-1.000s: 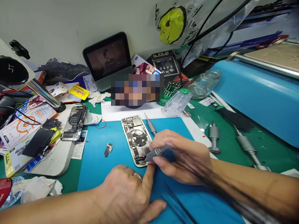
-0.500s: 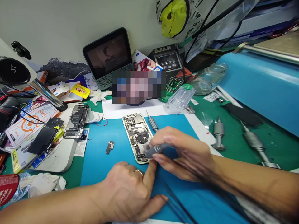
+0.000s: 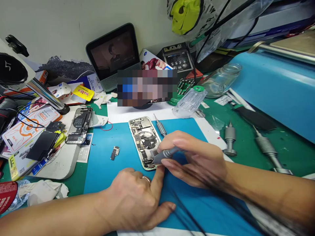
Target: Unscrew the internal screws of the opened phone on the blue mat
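Observation:
An opened phone lies on the blue mat, its circuit board and inner parts exposed. My right hand pinches a grey tool with a ribbed grip; its tapered end is over the lower right of the phone, and its exact kind is not clear. My left hand, with a ring, rests on the mat. Its index finger reaches to the phone's bottom edge, the thumb is stretched apart and the other fingers are curled. Left of the phone lies a small metal part. Beside the phone's upper right is a small screwdriver.
Another opened phone lies on a white stand base at left, near packets and boxes. Two grey screwdrivers stand at right. A clear container, a glass jar and a screen are behind. Dark blurred strands cross the lower right.
The whole view has shifted slightly, with most things sitting a little higher. Both hands and the tool keep nearly the same place against the phone.

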Demonstrator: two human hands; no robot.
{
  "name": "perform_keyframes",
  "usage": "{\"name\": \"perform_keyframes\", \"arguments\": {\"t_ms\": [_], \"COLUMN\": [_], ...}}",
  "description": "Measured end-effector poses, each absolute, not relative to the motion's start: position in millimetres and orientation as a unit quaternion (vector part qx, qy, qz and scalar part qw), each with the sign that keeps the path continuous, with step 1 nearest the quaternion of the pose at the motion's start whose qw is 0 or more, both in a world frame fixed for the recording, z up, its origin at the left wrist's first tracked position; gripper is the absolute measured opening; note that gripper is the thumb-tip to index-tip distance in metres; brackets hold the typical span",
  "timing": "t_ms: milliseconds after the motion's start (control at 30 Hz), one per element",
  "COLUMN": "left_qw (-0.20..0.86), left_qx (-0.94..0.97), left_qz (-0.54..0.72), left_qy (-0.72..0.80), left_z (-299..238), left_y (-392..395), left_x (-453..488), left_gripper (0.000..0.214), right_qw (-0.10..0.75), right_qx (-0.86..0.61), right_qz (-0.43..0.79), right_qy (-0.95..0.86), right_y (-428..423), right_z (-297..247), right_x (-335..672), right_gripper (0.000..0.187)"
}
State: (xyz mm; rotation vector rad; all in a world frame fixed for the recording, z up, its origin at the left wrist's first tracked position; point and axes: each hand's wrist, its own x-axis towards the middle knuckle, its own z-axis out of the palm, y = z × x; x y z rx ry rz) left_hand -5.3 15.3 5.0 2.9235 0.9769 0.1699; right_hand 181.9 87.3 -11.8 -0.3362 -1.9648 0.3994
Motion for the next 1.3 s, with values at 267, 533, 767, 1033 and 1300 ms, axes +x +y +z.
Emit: {"name": "perform_keyframes", "arguments": {"t_ms": [267, 533, 767, 1033, 1300], "left_qw": [0.024, 0.030, 0.023, 0.016, 0.021], "left_qx": [0.947, 0.947, 0.948, 0.945, 0.946], "left_qz": [0.052, 0.055, 0.061, 0.089, 0.099], "left_qy": [0.316, 0.314, 0.313, 0.313, 0.309], "left_z": [3.9, 5.4, 6.1, 3.3, 2.4], "left_y": [13.8, 15.2, 15.2, 14.8, 14.5], "left_x": [-5.3, -4.9, -5.0, -5.2, -5.8], "left_gripper": [0.046, 0.046, 0.041, 0.042, 0.037], "right_qw": [0.514, 0.500, 0.500, 0.483, 0.440], "right_qx": [-0.116, -0.124, -0.119, -0.122, -0.090], "right_qz": [0.172, 0.167, 0.149, 0.145, 0.159], "right_qy": [-0.832, -0.840, -0.845, -0.855, -0.879], "right_y": [88.3, 89.2, 88.7, 89.7, 87.1], "right_z": [-13.3, -13.1, -13.8, -9.4, -9.0], "right_x": [179.3, 178.7, 177.1, 177.4, 180.7], "right_gripper": [0.075, 0.073, 0.066, 0.056, 0.056]}}
